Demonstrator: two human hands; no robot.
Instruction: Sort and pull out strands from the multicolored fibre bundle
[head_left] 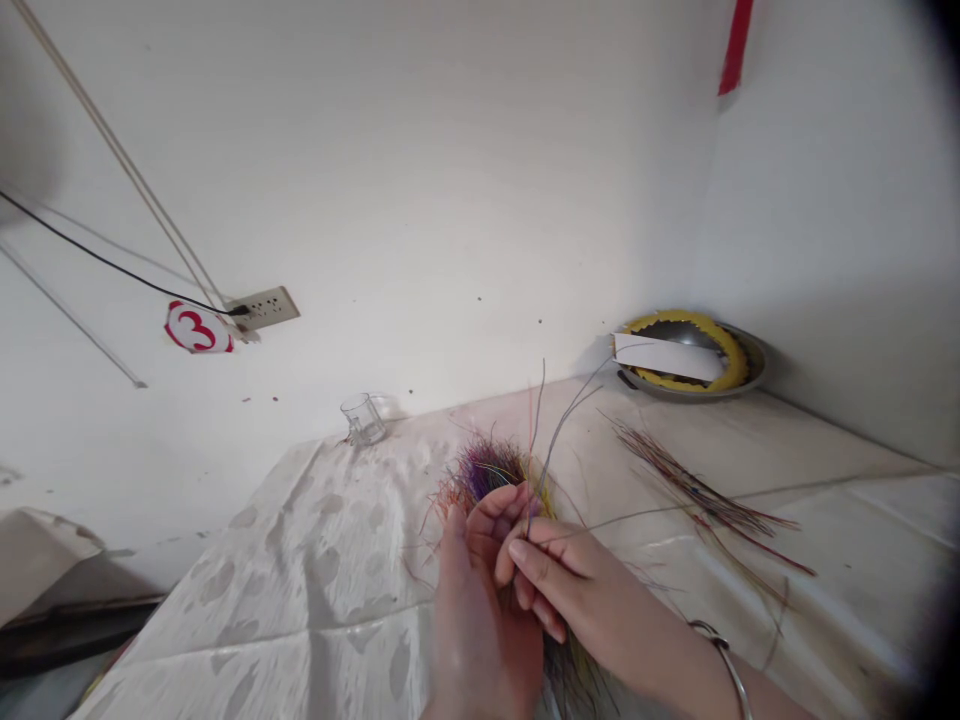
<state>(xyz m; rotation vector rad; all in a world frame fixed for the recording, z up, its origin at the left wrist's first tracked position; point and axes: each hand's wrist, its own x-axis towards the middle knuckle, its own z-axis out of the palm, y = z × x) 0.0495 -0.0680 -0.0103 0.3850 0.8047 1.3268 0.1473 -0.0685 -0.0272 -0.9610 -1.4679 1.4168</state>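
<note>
My left hand [480, 620] grips a dense bundle of thin multicoloured wires [487, 470], whose ends fan out above and below the fingers. My right hand [577, 590] sits against the left, its fingertips pinching a few thin strands [559, 450] that rise from the bundle. A metal bangle [724, 665] circles my right wrist. To the right, a loose bunch of red and green wires [705, 495] lies on the white patterned cloth [300, 580], apart from both hands.
A small glass cup [363, 420] stands at the far edge of the cloth. Back right sits a metal dish with a yellow ring [739, 360], partly covered by white paper [667, 357]. On the wall are a power socket [262, 308] with a black cable [112, 262] and a red "3" sign [196, 327].
</note>
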